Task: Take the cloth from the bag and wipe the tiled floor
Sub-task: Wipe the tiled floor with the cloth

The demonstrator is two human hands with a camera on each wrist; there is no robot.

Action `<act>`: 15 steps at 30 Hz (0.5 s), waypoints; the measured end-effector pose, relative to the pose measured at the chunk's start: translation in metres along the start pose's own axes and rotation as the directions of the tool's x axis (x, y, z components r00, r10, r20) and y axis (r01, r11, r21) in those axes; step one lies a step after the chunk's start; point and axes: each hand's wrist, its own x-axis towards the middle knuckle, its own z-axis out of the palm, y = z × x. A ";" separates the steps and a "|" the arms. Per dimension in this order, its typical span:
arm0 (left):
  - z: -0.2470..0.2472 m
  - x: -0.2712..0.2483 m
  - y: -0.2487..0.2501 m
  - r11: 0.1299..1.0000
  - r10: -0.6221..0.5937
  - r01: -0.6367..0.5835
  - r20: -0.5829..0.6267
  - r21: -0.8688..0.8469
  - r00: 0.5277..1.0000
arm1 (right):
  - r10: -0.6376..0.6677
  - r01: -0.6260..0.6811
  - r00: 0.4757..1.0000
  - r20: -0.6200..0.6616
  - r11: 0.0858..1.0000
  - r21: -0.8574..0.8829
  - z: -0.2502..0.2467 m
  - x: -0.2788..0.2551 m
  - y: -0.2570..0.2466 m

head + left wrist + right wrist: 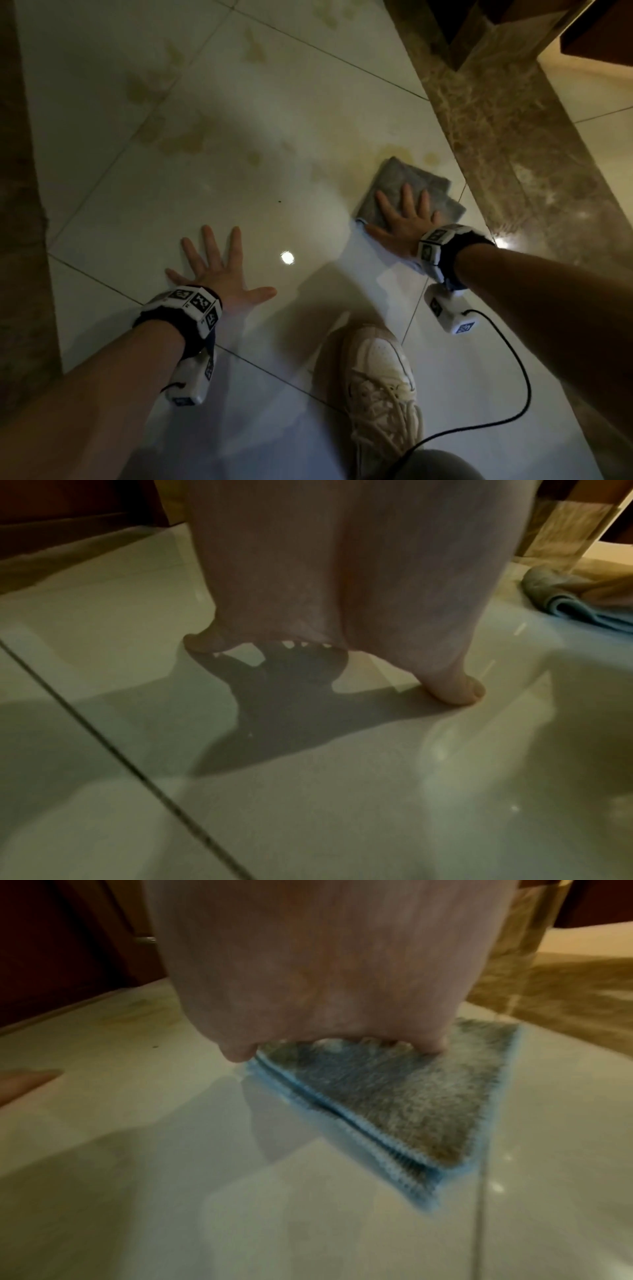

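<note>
right hand (404, 222) flat, fingers (407, 197) straight, pressing folded fluffy grey blue-edged cloth (394, 181) onto glossy pale tiled floor (308, 102), left hand (219, 270) splayed flat on floor, grasping nothing

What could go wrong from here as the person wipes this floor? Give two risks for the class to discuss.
1. The left hand is spread flat on glossy tiled floor; if the tile is damp, it might slide.
2. The right hand presses the folded cloth near the marble strip, while yellowish stains lie further left and may get missed.
</note>
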 end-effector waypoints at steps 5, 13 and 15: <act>0.000 0.002 0.002 1.000 -0.007 0.007 0.022 0.001 1.000 | -0.174 0.171 0.984 -0.021 0.980 -0.103 0.018 -0.017 -0.042; -0.004 0.002 0.005 1.000 -0.028 0.028 0.043 0.013 0.999 | -0.380 0.371 0.925 0.008 0.896 -0.243 0.022 -0.011 -0.030; -0.005 0.002 0.005 1.000 -0.027 0.026 0.045 0.014 0.999 | -0.301 0.289 0.954 -0.020 0.932 -0.218 0.009 -0.001 -0.013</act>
